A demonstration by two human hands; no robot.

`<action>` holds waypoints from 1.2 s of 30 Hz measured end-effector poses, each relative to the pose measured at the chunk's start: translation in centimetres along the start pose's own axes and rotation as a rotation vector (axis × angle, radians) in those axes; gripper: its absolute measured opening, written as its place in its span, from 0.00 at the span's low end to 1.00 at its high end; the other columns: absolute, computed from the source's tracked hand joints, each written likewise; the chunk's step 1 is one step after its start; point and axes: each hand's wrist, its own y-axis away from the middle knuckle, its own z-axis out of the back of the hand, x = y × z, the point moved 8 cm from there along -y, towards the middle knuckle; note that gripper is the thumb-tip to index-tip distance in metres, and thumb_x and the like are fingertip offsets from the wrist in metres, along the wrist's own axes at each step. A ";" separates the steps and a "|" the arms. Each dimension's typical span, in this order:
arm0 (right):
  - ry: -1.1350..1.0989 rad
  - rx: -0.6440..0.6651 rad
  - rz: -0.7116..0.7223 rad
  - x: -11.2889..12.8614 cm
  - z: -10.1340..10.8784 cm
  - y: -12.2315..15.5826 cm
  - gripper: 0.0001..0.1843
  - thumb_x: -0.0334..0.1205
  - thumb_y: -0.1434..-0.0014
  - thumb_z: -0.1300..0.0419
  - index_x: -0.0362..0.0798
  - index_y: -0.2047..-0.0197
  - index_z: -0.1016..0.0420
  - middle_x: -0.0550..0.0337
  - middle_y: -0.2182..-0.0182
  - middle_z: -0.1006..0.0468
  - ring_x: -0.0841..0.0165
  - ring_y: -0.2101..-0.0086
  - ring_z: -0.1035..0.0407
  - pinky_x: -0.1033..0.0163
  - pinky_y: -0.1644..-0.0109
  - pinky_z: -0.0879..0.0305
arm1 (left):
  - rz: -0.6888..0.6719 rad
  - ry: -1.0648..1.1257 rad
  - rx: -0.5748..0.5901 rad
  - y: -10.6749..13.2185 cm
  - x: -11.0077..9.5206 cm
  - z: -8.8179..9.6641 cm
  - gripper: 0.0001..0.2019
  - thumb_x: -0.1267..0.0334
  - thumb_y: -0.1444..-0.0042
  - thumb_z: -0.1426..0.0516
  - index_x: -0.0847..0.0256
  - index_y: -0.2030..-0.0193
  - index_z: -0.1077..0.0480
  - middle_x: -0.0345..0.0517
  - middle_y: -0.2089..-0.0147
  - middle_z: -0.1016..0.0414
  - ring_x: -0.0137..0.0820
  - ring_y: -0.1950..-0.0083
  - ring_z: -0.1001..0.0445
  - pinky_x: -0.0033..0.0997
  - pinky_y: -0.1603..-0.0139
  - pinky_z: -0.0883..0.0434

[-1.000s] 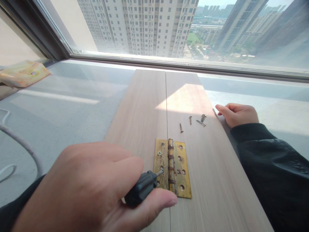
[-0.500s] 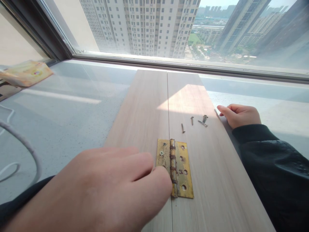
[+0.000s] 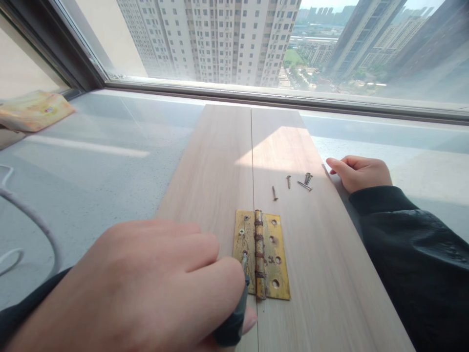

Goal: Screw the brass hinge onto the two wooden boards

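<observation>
A rusty brass hinge point(image 3: 273, 261) lies open across the seam of two pale wooden boards point(image 3: 216, 161). Two screw heads sit in the upper holes of its left leaf; the right leaf's holes hold no screws. My left hand point(image 3: 164, 278) is closed around the dark handle of a screwdriver point(image 3: 234, 313), whose metal tip meets the third hole of the left leaf. Whether a screw is under the tip I cannot tell. Beside the boards' right edge, my right hand point(image 3: 364, 173) rests with curled fingers, nothing visible in it.
Several loose screws point(image 3: 288, 182) lie on the right board above the hinge. A white cable point(image 3: 44, 225) curves over the speckled sill point(image 3: 120, 176) at left. In the left corner is a yellowish packet point(image 3: 40, 112). The window frame point(image 3: 256, 100) runs along the back.
My left hand has shifted slightly left and tilted, so the screwdriver and the third hole now show. The whole view has drifted a little. My right hand stays by the board edge.
</observation>
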 end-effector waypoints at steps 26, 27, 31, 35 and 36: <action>-0.014 -0.054 0.065 0.0 0.1 0.2 0.21 0.55 0.37 0.43 0.42 0.65 0.27 0.66 0.75 0.30 0.75 0.75 0.35 0.66 0.69 0.34 | 0.136 -0.145 0.019 -0.8 -0.3 0.2 0.13 0.65 0.38 0.52 0.56 0.75 0.44 0.34 0.80 0.44 0.27 0.81 0.42 0.33 0.81 0.48; -0.016 -0.056 0.066 0.0 0.1 0.2 0.21 0.55 0.37 0.43 0.42 0.65 0.27 0.66 0.75 0.30 0.75 0.75 0.35 0.66 0.69 0.34 | 0.142 -0.148 0.021 -0.8 -0.3 0.2 0.13 0.66 0.38 0.52 0.55 0.75 0.44 0.34 0.80 0.44 0.27 0.81 0.42 0.33 0.81 0.48; -0.022 -0.066 0.075 0.1 0.2 0.3 0.21 0.54 0.37 0.43 0.42 0.66 0.27 0.67 0.76 0.32 0.75 0.76 0.36 0.66 0.70 0.35 | 0.131 -0.124 -0.019 -0.8 -0.4 0.2 0.10 0.68 0.41 0.52 0.55 0.74 0.43 0.35 0.80 0.42 0.27 0.81 0.41 0.32 0.82 0.50; -0.024 -0.076 0.083 0.3 0.4 0.5 0.21 0.54 0.37 0.42 0.43 0.67 0.27 0.67 0.77 0.33 0.76 0.77 0.37 0.67 0.71 0.36 | 0.124 -0.086 -0.033 -0.4 -0.1 0.0 0.08 0.70 0.45 0.51 0.55 0.73 0.42 0.34 0.80 0.42 0.28 0.82 0.42 0.34 0.82 0.52; -0.025 -0.076 0.083 0.4 0.4 0.5 0.21 0.54 0.37 0.42 0.43 0.67 0.27 0.67 0.78 0.33 0.76 0.77 0.38 0.67 0.71 0.37 | 0.128 -0.063 -0.048 -0.3 0.0 0.0 0.08 0.71 0.47 0.50 0.55 0.73 0.42 0.34 0.81 0.42 0.28 0.82 0.43 0.35 0.81 0.53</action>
